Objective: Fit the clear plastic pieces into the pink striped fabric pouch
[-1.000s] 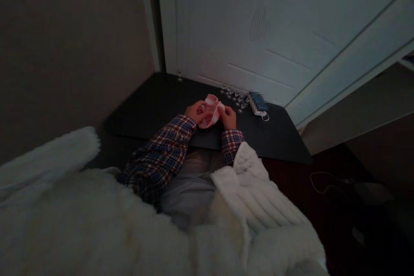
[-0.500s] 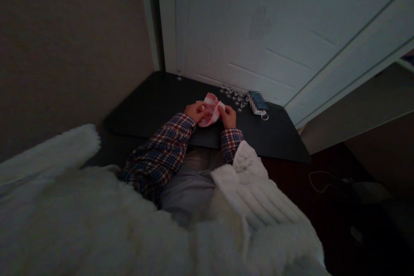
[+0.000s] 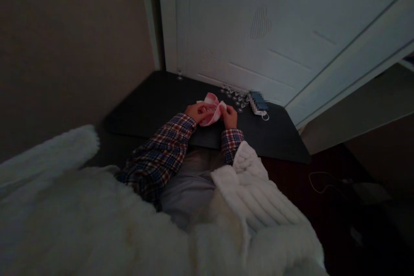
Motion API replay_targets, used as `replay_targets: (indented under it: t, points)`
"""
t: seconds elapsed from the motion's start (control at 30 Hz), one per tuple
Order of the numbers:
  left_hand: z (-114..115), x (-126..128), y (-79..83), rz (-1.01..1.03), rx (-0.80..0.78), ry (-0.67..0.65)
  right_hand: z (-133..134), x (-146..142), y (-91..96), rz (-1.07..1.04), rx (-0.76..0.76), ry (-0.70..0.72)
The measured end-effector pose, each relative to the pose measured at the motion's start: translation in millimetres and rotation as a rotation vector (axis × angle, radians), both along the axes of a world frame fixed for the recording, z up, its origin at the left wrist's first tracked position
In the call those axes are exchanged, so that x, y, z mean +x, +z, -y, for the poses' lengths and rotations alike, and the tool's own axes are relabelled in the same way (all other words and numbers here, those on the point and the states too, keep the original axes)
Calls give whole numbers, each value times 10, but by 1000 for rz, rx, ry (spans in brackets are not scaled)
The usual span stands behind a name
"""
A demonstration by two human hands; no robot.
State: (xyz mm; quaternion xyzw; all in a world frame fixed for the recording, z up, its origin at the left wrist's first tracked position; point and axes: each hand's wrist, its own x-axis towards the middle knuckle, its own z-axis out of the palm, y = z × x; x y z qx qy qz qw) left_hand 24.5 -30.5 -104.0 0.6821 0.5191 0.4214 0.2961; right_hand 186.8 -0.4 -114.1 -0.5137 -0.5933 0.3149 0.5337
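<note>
Above the near part of the dark tabletop [image 3: 142,112], a pink and white cloth [image 3: 211,98] is bunched up between my hands. My left hand [image 3: 195,112] comes in from the left with its fingers closed over the cloth's inner fold. On the other side, my right hand [image 3: 230,117] pinches the cloth's right edge between thumb and fingers. Something small and clear shows within the fold, mostly covered by the fingers and too dim to name. Several small stemmed glasses [image 3: 238,100] stand close together just beyond my right hand.
A single small glass [image 3: 180,76] stands at the back left. Right of the grouped glasses lies a phone-like blue and white object [image 3: 258,102] with a loop. A white door panel [image 3: 226,17] rises behind the tabletop. A pale cable [image 3: 318,192] lies low on the right.
My left fingers have shifted slightly over the cloth's fold, and the cloth's lower edge has lifted a little. My right hand keeps its pinch, and the glasses stand as before.
</note>
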Motion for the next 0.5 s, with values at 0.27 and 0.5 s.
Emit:
replay_targets:
  t: [0.27,0.5]
  points:
    - [-18,11,6,0,-11,16,16,5,14,-2,6,-6]
    - [-3,3,20,-19,-2,18,10,10,4,3,1,10]
